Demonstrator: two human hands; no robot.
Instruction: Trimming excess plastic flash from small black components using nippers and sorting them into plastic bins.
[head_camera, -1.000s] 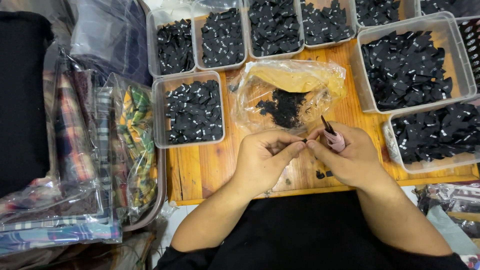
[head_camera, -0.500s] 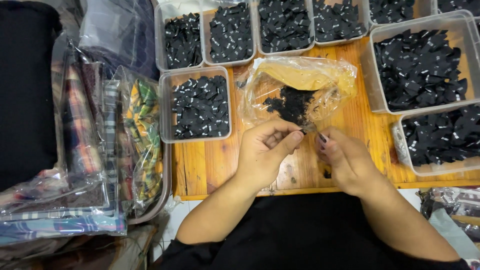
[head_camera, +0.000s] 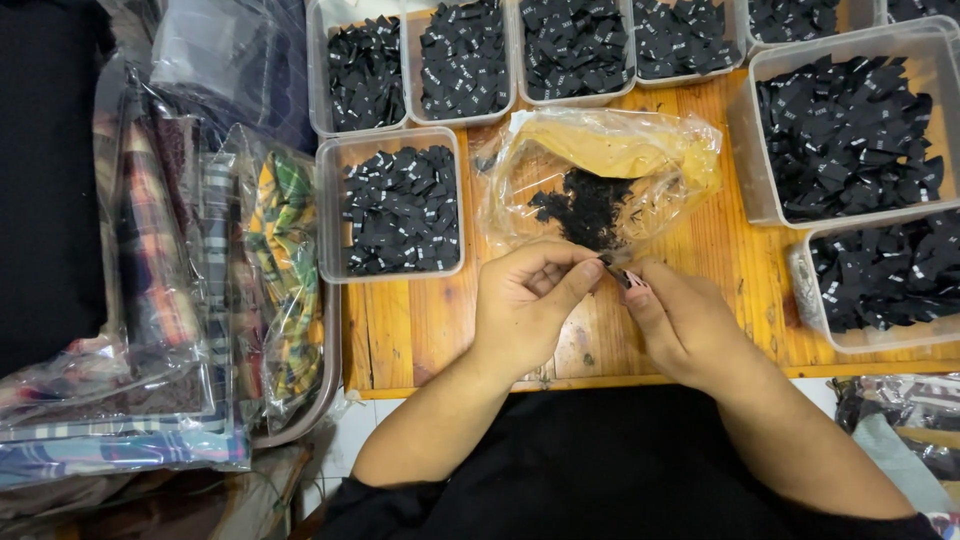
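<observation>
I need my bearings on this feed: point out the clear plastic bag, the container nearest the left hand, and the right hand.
Clear plastic bag (head_camera: 640, 150), head view, on its yellowish upper part.
Nearest container (head_camera: 331, 215), head view, on its left wall.
Right hand (head_camera: 685, 325), head view, on the back of the hand.

The wooden table (head_camera: 420, 330) is a warm orange-brown with darker grain lines and a few dull stains near its front edge. On it, the clear plastic bins (head_camera: 390, 205) hold black fabric labels (head_camera: 400, 215) flecked with small white marks. The crinkled plastic bag (head_camera: 600, 170) is transparent with a mustard-yellow patch inside and a heap of black scraps (head_camera: 585, 205) at its middle. At the left, bagged fabrics (head_camera: 275, 270) show green, yellow and orange plaid, beside others in dark red, blue and grey stripes. A black cloth (head_camera: 45, 190) fills the far left, and the person's garment (head_camera: 600, 470) is plain black.
</observation>
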